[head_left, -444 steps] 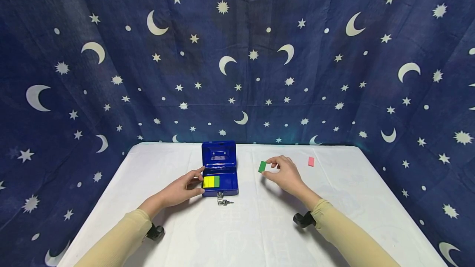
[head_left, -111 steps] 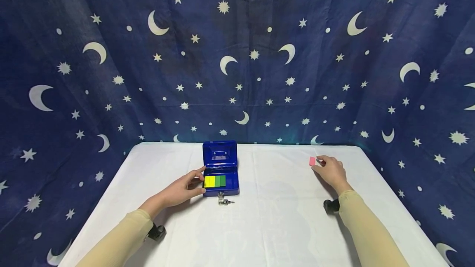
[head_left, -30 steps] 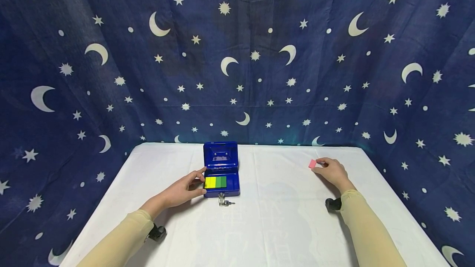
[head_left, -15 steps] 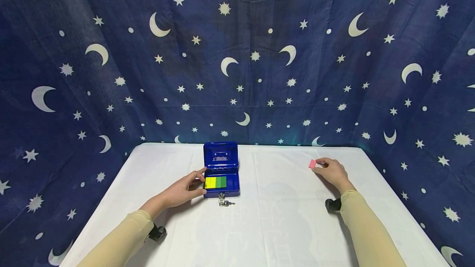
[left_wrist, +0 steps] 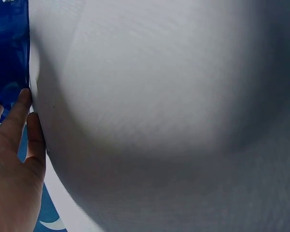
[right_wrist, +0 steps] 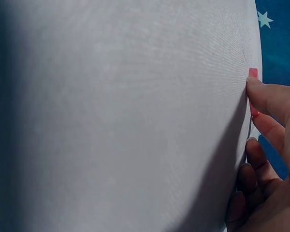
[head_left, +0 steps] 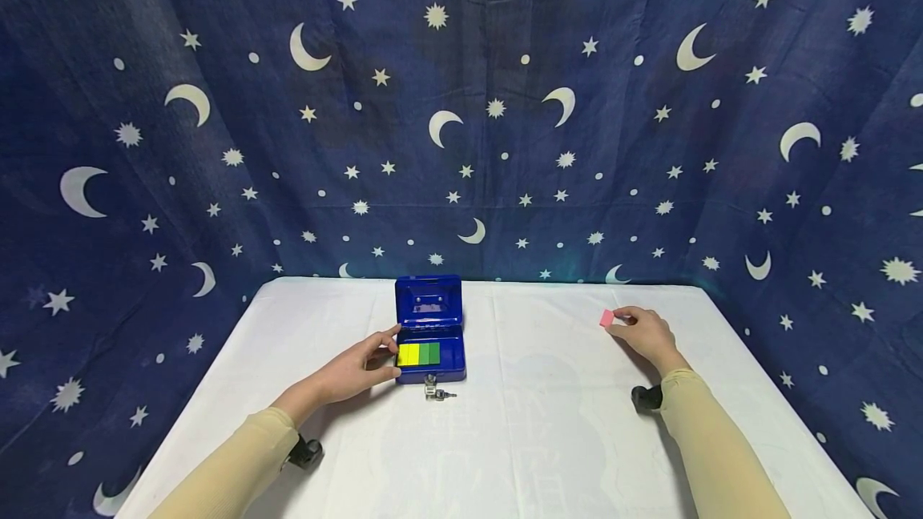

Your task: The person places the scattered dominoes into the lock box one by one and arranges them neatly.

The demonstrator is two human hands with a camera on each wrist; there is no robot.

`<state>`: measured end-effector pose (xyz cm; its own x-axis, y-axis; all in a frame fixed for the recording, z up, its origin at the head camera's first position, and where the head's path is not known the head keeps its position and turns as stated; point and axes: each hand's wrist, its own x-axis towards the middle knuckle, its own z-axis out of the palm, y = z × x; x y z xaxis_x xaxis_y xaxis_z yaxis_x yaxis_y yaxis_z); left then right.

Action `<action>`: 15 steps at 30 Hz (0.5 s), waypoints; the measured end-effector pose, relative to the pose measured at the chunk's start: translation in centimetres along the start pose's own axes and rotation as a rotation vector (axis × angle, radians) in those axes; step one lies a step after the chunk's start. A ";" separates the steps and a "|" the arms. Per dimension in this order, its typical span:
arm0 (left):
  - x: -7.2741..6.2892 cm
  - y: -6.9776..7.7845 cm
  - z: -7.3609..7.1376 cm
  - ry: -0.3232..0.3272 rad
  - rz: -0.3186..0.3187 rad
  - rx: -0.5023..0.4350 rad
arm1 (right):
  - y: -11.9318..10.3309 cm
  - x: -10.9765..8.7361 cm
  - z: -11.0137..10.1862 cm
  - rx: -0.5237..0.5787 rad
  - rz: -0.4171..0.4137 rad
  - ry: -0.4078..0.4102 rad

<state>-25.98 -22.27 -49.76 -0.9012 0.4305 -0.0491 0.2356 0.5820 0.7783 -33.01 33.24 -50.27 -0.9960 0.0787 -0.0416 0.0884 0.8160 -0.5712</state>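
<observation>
A small blue metal cash box (head_left: 452, 355) stands on the table with its lid (head_left: 429, 300) raised at the back. Inside, yellow blocks (head_left: 408, 355) and green blocks (head_left: 429, 353) lie side by side against the left wall. My left hand (head_left: 353, 367) rests against the box's left side, thumb near the front corner and index finger near the hinge. In the left wrist view, its fingers (left_wrist: 25, 99) touch the blue wall. Far to the right, my right hand (head_left: 645, 337) pinches a pink block (head_left: 607, 318) between thumb and fingers, tilted at the tabletop.
Keys (head_left: 441, 396) hang from the lock at the box's front. White cloth covers the table (head_left: 519, 439). Behind it hangs a dark blue curtain (head_left: 461, 158) with moons and stars. A wide stretch of table separates the box from the pink block.
Since the oldest frame, the green block from my right hand has joined the row in the box. That hand has moved right and taken hold of the pink block. My left hand has stayed put.
</observation>
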 end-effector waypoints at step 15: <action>0.0 -0.2 -0.1 -0.008 -0.006 -0.003 | -0.2 0.0 0.0 -0.028 -0.012 0.004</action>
<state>-26.05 -22.43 -49.84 -0.8995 0.4330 -0.0585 0.2295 0.5822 0.7800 -33.00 33.10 -50.21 -0.9970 0.0711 -0.0320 0.0770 0.8327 -0.5483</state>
